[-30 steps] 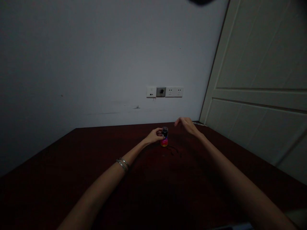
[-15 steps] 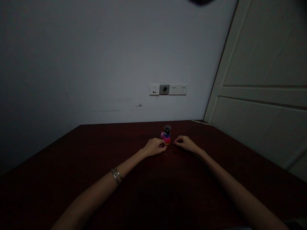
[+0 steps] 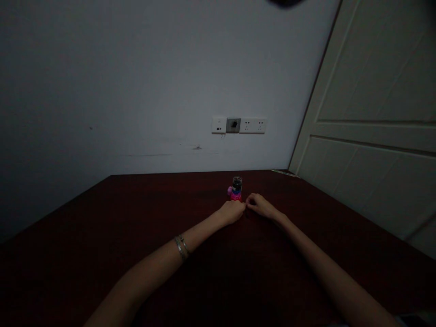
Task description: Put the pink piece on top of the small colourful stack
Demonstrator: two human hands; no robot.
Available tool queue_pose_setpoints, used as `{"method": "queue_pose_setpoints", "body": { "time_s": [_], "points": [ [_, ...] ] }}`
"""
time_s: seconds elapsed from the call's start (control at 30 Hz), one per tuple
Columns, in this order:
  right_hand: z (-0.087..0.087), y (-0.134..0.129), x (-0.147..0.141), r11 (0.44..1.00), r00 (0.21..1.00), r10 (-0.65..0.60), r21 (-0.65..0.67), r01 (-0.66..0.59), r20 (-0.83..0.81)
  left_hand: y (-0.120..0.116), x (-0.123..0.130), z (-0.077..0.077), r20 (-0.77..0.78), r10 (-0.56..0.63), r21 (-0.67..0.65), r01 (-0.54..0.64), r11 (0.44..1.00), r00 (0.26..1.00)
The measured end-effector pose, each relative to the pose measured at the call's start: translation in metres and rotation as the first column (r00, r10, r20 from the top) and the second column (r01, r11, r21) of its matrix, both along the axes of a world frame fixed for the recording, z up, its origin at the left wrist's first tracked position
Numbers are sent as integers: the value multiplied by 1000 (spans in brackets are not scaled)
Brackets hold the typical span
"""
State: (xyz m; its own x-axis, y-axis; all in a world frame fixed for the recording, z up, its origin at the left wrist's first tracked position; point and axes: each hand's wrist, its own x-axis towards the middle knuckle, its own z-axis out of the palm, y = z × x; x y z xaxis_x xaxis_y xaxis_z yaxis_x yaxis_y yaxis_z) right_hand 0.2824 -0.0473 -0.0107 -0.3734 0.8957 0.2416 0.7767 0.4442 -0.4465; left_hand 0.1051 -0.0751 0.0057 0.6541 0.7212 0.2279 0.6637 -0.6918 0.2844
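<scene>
A small clear jar [image 3: 237, 185] stands upright on the dark red table [image 3: 163, 200], dark in its upper part and wrapped in blue and bright pink lower down. A pink lump [image 3: 230, 190] sticks out at its left side. My left hand [image 3: 232, 211] is closed in front of the jar and hides its base; two silvery bracelets [image 3: 182, 246] circle that forearm. Just right of the jar, my right hand [image 3: 260, 204] has thumb and forefinger pinched together. The fingertips of both hands almost meet. Whatever lies between them is too small and dark to name.
Behind the table rises a pale wall [image 3: 153, 91] with a row of sockets and a switch [image 3: 239, 126]. A panelled white door [image 3: 368, 113] borders the right side. A thin light strip [image 3: 285, 173] lies at the table's far right corner.
My left hand has moved right, across the front of the jar, up to my right hand. My right hand has shifted only slightly left. The dark thin thing between them is now mostly hidden.
</scene>
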Motion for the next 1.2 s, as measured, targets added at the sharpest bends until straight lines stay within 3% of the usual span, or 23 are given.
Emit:
{"method": "queue_pose_setpoints", "body": {
  "time_s": [0.13, 0.27, 0.4, 0.57, 0.87, 1.2],
  "points": [
    [7, -6, 10, 1000, 999, 10, -22, -11, -50, -3, 5, 5, -69, -22, 20, 23, 1000, 997],
    [16, -14, 27, 992, 996, 13, -127, -24, -86, -1, 5, 4, -22, 7, 21, -7, 1000, 1000],
    [24, -21, 38, 949, 993, 93, -295, -112, -79, 4, 3, 6, 20, -16, -13, 17, 1000, 1000],
    [28, -24, 39, 895, 982, 163, -404, -187, -93, 5, 0, 13, -28, -59, -68, 57, 996, 998],
    [33, -25, 41, 867, 980, 199, -468, -172, 8, 10, -5, 22, -242, -208, -112, 186, 976, 948],
    [27, -29, 28, 867, 982, 186, -473, -159, 10, -2, -2, 23, -325, -181, 67, 214, 975, 928]
  ]
}}
